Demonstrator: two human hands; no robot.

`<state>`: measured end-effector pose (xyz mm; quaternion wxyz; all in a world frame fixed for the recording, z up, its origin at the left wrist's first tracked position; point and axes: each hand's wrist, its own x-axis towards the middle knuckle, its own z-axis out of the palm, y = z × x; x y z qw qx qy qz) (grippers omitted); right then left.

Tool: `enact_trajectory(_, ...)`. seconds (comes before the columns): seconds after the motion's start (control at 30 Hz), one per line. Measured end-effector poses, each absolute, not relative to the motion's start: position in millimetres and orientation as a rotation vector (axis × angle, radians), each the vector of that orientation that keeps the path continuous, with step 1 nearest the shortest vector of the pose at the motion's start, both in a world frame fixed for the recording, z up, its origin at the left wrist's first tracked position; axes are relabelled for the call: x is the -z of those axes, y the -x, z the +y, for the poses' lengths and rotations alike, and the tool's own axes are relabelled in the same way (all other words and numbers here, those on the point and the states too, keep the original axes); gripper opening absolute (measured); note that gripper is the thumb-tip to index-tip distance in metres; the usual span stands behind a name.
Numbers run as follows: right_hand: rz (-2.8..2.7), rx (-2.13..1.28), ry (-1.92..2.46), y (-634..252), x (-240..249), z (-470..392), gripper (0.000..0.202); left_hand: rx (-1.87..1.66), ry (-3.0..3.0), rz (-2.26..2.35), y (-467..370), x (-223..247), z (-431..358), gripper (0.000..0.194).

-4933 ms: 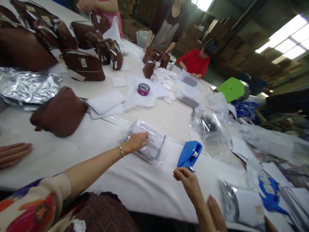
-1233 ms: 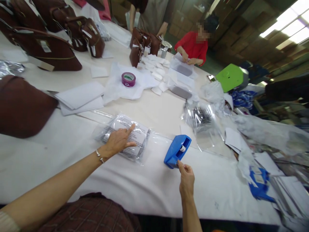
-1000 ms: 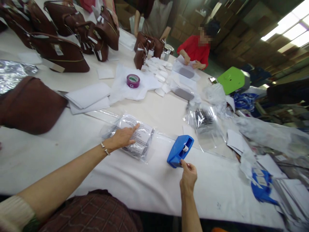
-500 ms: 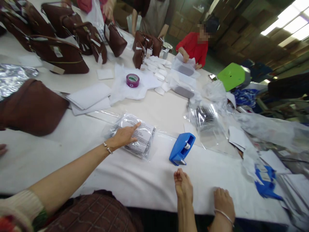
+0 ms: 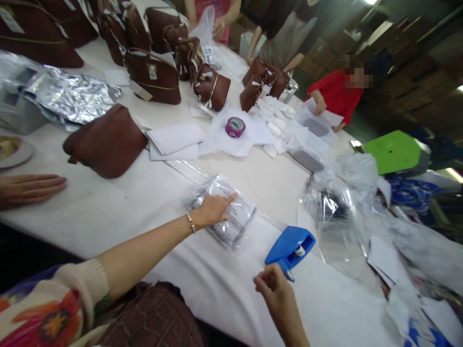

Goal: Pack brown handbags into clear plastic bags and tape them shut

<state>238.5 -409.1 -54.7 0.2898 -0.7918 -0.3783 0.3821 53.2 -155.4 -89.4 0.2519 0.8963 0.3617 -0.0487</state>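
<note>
My left hand (image 5: 212,209) lies on a clear plastic packet (image 5: 240,209) with a printed white sheet and something grey inside. Its index finger is stretched out over the print, so the hand is open. Just in front of a blue tape dispenser (image 5: 289,246) is my right hand (image 5: 273,284), its fingers curled together. Whatever is between those fingertips, if anything, is too small to make out. The dispenser stands to the right of the packet, its cutter end toward my right hand.
A brown bag (image 5: 108,142), folded white paper (image 5: 177,140) and a purple tape roll (image 5: 235,127) lie beyond the packet. Several brown handbags (image 5: 154,77) stand farther back. Another person's hand (image 5: 32,190) rests at left. Clear plastic bags (image 5: 336,212) lie at right.
The view has swung left, so everything sits farther right. My right hand has turned, its fingers still curled by the dispenser. Another person's hand at lower right has left view.
</note>
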Motion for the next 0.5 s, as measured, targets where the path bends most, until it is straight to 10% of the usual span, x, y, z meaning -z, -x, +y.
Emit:
enact_trajectory(0.13,-1.818,-1.444,1.933,-197.8,29.8,-316.9,0.013,0.067,-2.436,0.977,-51.5,91.0,-157.1,0.090)
enact_trajectory(0.5,-2.736,-0.967,1.841,-233.6,82.8,-205.9,0.017,-0.071,-2.443,1.036,-54.6,99.3,-163.3,0.077)
